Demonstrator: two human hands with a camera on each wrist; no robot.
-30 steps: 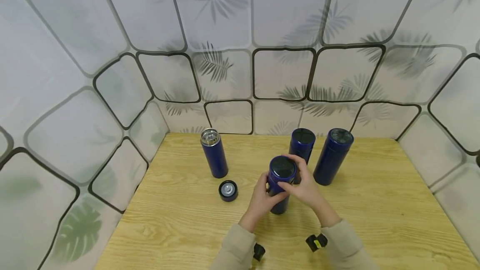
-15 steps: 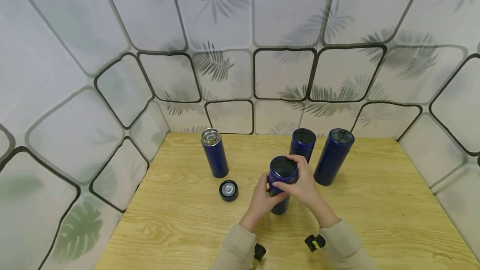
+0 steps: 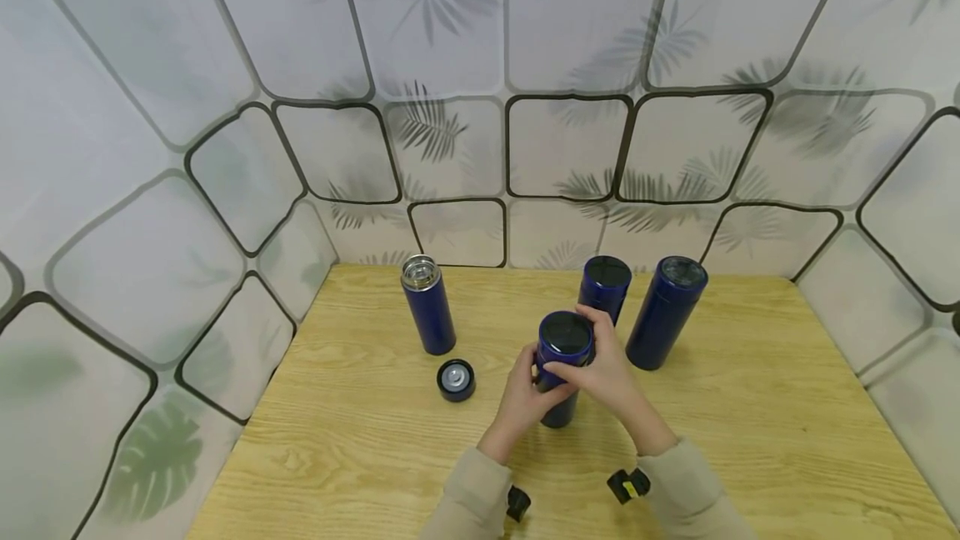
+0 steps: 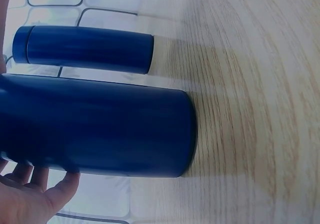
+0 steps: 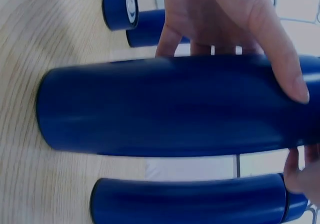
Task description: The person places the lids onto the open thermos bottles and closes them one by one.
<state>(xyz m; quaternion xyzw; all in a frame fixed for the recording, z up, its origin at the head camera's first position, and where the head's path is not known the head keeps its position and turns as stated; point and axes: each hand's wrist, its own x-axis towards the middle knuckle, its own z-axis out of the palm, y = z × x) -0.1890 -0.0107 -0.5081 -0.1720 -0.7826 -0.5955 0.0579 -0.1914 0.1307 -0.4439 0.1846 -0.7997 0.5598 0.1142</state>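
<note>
A dark blue thermos (image 3: 558, 413) with a glossy black-topped lid (image 3: 565, 333) stands upright on the table in the head view. My left hand (image 3: 519, 411) grips its body from the left, with thumb and fingers around it. My right hand (image 3: 611, 373) holds the top, its thumb across the front and fingers on the far right side. In the right wrist view, the left thumb lies along the blue body (image 5: 165, 107), and right fingertips (image 5: 295, 171) touch near the upper end. The left wrist view shows the body's base on the wood and left fingers (image 4: 62, 191) against its side.
An uncapped thermos (image 3: 431, 315) with a steel rim stands at the back left, and a loose lid (image 3: 456, 380) lies before it. Two capped thermoses (image 3: 606, 282) (image 3: 666, 315) stand behind and right. A patterned cloth (image 3: 450, 148) walls the wooden table (image 3: 360, 457).
The right thumb has slid slightly left across the front of the thermos top, and the right wrist has shifted a little. The left hand and the thermos stay in place.
</note>
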